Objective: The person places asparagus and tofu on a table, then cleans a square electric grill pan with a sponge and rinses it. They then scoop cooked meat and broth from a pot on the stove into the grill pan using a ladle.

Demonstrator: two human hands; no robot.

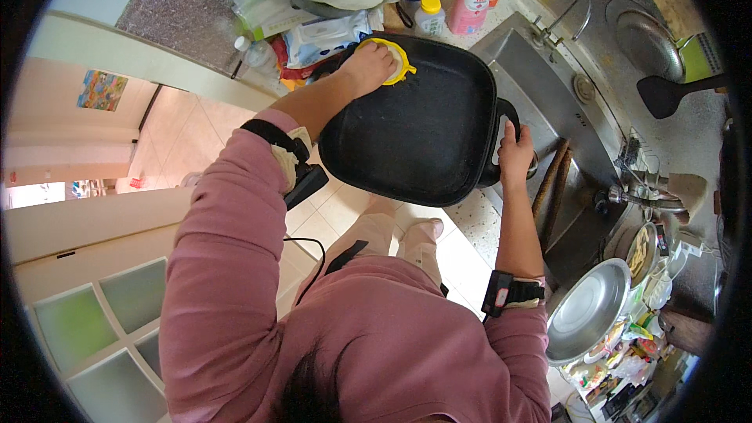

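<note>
A large black square-shaped pan [417,123] with raised sides is held tilted in front of my body, its inside turned up towards me. My right hand [516,153] grips the black loop handle [509,110] on the pan's right side. At the far left corner of the pan, my left hand [374,64] presses a yellow round scrubber [403,73] against the inner wall. My fingers cover part of the scrubber. The pan's left handle is mostly hidden behind my left forearm.
A stainless steel sink [523,70] with a faucet [549,29] lies to the right. Behind the pan stand a pink pump bottle [470,6], a yellow-capped bottle [430,19] and a wipes pack [326,38]. A metal basin [590,311] rests at lower right; a black spatula [661,94] hangs on the wall.
</note>
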